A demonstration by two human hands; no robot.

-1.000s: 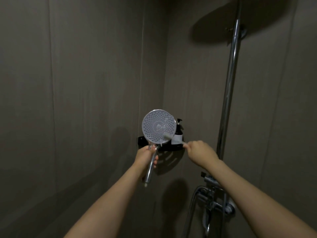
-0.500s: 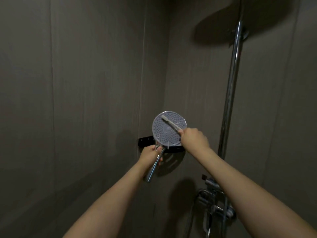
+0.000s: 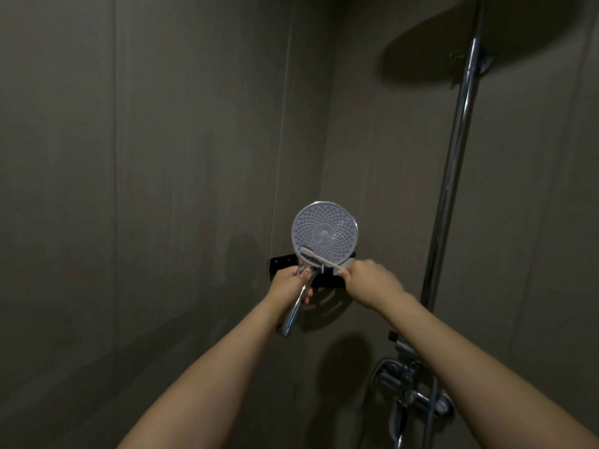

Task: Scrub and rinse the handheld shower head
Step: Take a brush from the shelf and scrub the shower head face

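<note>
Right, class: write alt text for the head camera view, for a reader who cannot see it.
In a dim shower corner, the left hand holds a round shower head by its chrome handle, face toward the camera, while the right hand presses a white brush across its lower edge. A chrome riser pipe stands at right.

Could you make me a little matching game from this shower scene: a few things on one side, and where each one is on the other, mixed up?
Things:
1. shower head
2. brush
3. tap
4. black shelf

Places:
A. low on the right, at the foot of the metal pipe
B. held up by its handle in the left hand
C. in the wall corner, behind both hands
D. in the right hand, lying across the spray face's lower edge

Pairs: 1-B, 2-D, 3-A, 4-C
</note>
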